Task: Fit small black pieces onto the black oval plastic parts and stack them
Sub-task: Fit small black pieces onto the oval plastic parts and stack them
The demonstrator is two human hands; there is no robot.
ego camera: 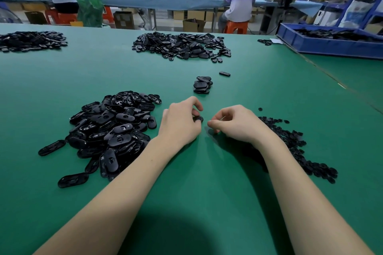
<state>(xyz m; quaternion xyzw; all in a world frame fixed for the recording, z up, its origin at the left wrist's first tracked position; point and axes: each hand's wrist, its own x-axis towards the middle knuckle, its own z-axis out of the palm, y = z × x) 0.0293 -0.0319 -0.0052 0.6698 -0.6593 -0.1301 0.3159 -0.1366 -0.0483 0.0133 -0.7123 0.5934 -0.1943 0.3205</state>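
Observation:
My left hand point(180, 122) curls its fingers round a black oval part point(198, 118), of which only one end shows past the fingertips. Just to its right, my right hand point(234, 123) has its fingers curled with thumb and forefinger pinched together; what they pinch is too small to see. A heap of black oval parts point(112, 130) lies left of my left hand. Small black pieces point(294, 143) are spread in a pile under and right of my right wrist. A short stack of fitted ovals point(202, 85) stands beyond my hands.
A larger heap of ovals point(182, 45) lies further back, another point(31, 40) at the far left, one loose oval point(224, 73) between. A blue crate point(331, 44) of black parts sits at the back right. Two people sit at a bench behind the green table point(196, 192).

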